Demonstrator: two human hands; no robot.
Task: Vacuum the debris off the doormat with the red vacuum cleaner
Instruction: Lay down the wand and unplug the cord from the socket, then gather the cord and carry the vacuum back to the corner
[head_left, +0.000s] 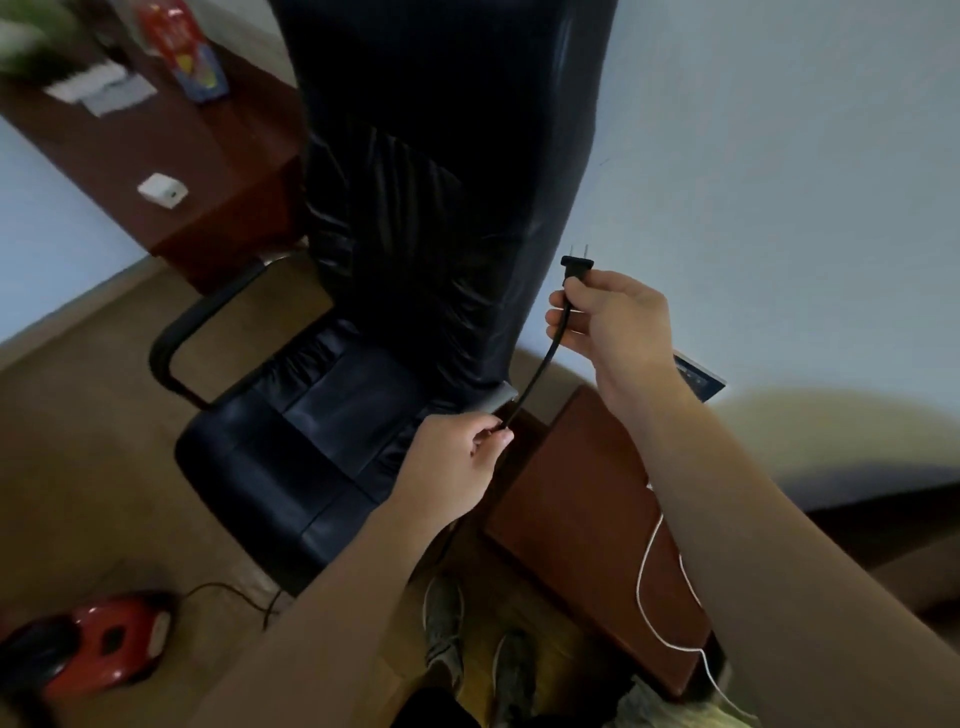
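The red vacuum cleaner (98, 644) sits on the floor at the lower left, with its black power cord (535, 374) trailing away from it. My right hand (613, 322) grips the cord just below the two-pronged black plug (575, 264), prongs pointing up toward the wall. My left hand (457, 462) pinches the same cord lower down, in front of the chair seat. The stretch of cord between the hands is taut. No doormat is in view.
A black leather office chair (395, 291) stands right in front of me. A reddish-brown desk (171, 156) with small items is at the upper left, a low wooden cabinet (587, 499) with a white cable (649, 577) at the right. My shoes (467, 639) are below.
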